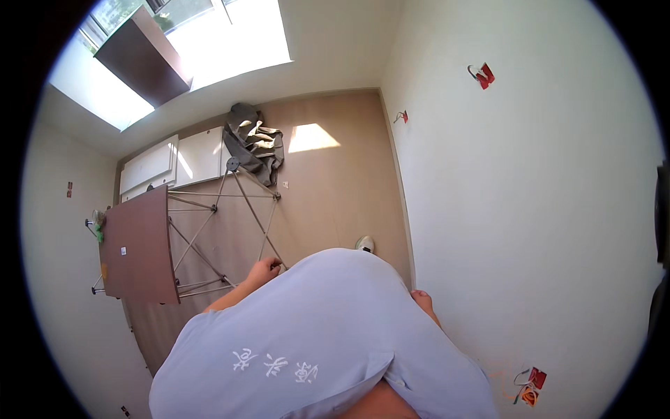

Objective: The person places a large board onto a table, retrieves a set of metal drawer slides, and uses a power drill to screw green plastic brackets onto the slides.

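Note:
My left hand [265,269] is closed at the near corner of a folding metal frame [262,225], its fingers curled around the end of a rod. The frame has crossed thin rods with dark round joints. A reddish-brown board [139,244] lies across its left part, with a small white label on top. My right hand [422,300] is beside my body next to the right wall, with fingers curled and nothing seen in them. My grey shirt hides part of both arms.
White panels [199,157] and a crumpled dark cloth bag [251,143] lie by the far wall. A brown box-like piece [143,59] stands on the window sill. Wires hang from wall openings [481,75] on the right wall [516,209]. My shoe [365,244] shows on the wooden floor [335,188].

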